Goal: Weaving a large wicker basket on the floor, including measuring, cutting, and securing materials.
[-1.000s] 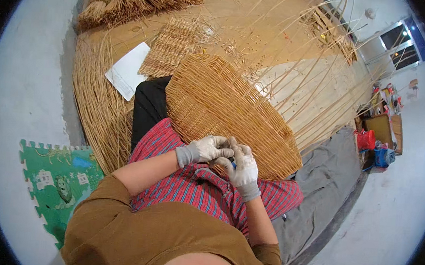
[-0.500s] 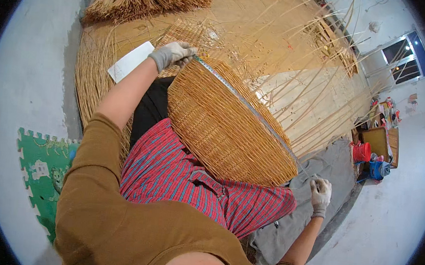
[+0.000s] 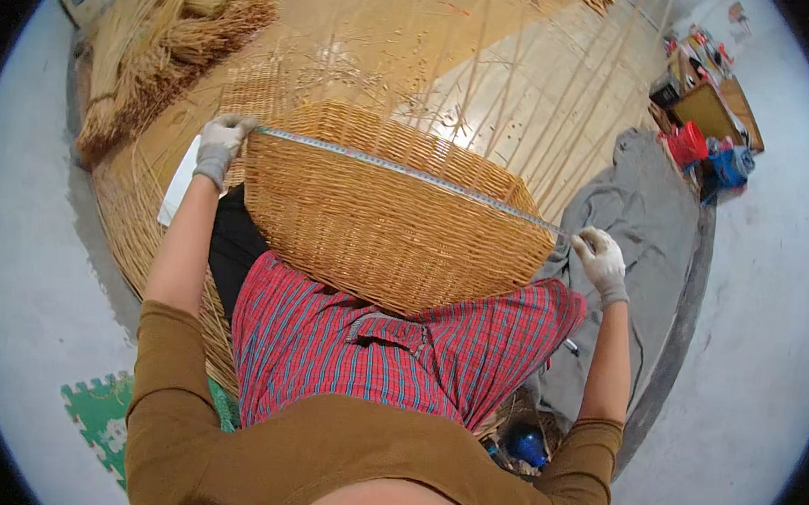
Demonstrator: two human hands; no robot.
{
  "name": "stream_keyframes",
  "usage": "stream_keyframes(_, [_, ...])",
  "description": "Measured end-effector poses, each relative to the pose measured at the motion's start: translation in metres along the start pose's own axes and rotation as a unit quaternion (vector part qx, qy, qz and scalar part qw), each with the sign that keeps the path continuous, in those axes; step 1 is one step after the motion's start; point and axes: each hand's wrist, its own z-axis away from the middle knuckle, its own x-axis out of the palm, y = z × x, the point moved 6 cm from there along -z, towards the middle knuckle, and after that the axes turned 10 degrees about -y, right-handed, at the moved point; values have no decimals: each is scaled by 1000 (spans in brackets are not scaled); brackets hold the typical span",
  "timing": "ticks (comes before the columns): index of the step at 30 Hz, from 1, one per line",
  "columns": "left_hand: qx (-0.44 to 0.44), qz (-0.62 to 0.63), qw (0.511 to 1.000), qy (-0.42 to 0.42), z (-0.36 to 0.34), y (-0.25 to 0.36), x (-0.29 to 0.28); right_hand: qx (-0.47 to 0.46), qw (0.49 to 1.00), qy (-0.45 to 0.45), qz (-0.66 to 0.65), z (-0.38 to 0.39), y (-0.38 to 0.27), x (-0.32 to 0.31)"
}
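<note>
A woven wicker basket (image 3: 397,229) rests across my lap on a red striped apron (image 3: 351,352). Stretched over its open top, from one end to the other, is a tape measure (image 3: 401,169). My left hand (image 3: 221,146), in a pale glove, is closed on the tape's left end beside the basket's upper left corner. At the right end, my right hand (image 3: 599,259), gloved as well, pinches the tape just past the basket's right corner. Long unwoven canes (image 3: 528,102) rise from the basket's far side.
Bundles of cut canes (image 3: 174,58) lie at the far left. A white sheet (image 3: 179,183) is near my left hand. To the right are a grey cloth (image 3: 646,213), a red container (image 3: 686,146) and a blue one (image 3: 731,167). A green foam mat (image 3: 100,419) lies lower left.
My right hand has come up to the basket's right corner, and the tape now lies more level across the top. The basket and my left hand have shifted left in view, as has the room.
</note>
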Motion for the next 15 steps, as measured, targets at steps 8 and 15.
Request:
stream_keyframes(8, [-43,82,995,-31,-3,-9,1,61,995,-52,-57,5,1,1])
stream_keyframes(15, [-15,67,997,-39,-12,-17,-1,84,995,-53,-27,4,15,13])
